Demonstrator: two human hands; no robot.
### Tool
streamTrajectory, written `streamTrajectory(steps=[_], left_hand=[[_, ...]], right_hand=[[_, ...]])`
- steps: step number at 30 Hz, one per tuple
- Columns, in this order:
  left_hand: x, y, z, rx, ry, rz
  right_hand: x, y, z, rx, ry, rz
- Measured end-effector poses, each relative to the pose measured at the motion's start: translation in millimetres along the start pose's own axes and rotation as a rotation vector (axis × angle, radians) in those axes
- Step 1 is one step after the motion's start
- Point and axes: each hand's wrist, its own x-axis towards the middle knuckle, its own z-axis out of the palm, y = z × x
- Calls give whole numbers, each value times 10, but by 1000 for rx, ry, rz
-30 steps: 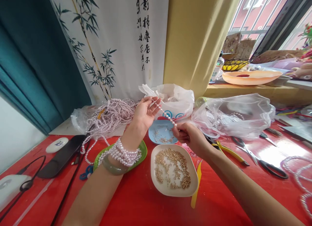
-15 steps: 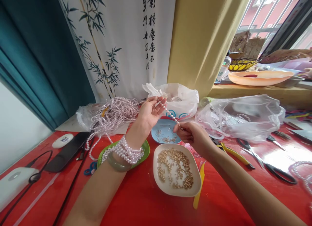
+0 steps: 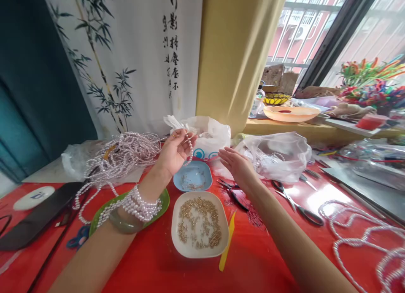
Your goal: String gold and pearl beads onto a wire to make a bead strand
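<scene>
pearl strand [image 3: 190, 146] in left hand [image 3: 173, 151]

Three dishes [image 3: 199, 225] — two hands [image 3: 173, 151]

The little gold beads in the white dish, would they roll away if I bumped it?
Probably. The gold beads look small, round and loose, so they'd likely roll. The white dish has only a shallow rim, so a hard bump might spill some onto the red table.

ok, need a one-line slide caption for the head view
Left hand pinches a pearl strand above a blue dish; right hand open, empty, over the red table.
</scene>
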Motion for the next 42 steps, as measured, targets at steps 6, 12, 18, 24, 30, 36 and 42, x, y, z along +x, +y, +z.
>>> streamTrajectory(steps=[6, 12, 18, 24, 30, 36, 42], left_hand=[[20, 21, -27, 65, -12, 29], [-59, -59, 46, 206, -28, -8], [-208, -176, 143, 545, -209, -150], [-240, -221, 164, 676, -304, -198], [-240, -198, 161, 710, -335, -223], [-272, -164, 188, 644, -375, -194], [-249, -65, 216, 343, -192, -39]], right_hand=[[114, -3, -159, 180, 104, -55], [-16, -36, -25, 125, 103, -140], [-333, -211, 303, -150, -93, -268], [-423, -350, 345, -396, -198, -342], [-378, -345, 270, -219, -249, -265], [-309, -283, 234, -34, -266, -223], [-200, 32, 221, 32, -491, 194]])
